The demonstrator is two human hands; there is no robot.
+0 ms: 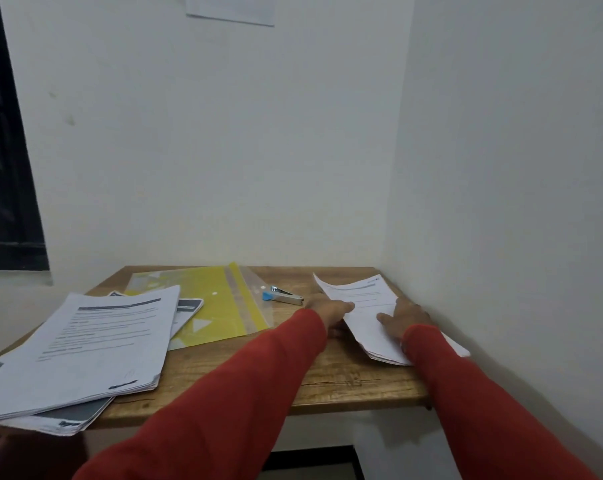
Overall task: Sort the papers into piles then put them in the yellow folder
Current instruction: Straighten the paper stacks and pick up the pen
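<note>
Thick pile of printed papers (85,344) overhanging the desk's (327,379) near left corner, text too blurred to read. Left hand (329,311) pinching, right hand (402,318) pressing flat-fingered, a thin stapled paper set (366,306) at the right edge. Glossy yellow folder (220,303) mid-desk toward the far edge; blue-tipped metal stapler (286,295) beside it.

Wood-grain counter (331,382), matt w/ scratches and a fine crack near its front edge. Yellow folder (220,306): thin translucent plastic, slight sheen, clear flap along one side. Stapler (286,295): shiny metal body w/ blue plastic end. Paper stacks (96,344), plain matt white sheets w/ grey print; a smaller paper sheaf (362,306) at right. Red sleeves (244,386): soft matt cloth. Walls (224,150) smooth, matt painted.
</note>
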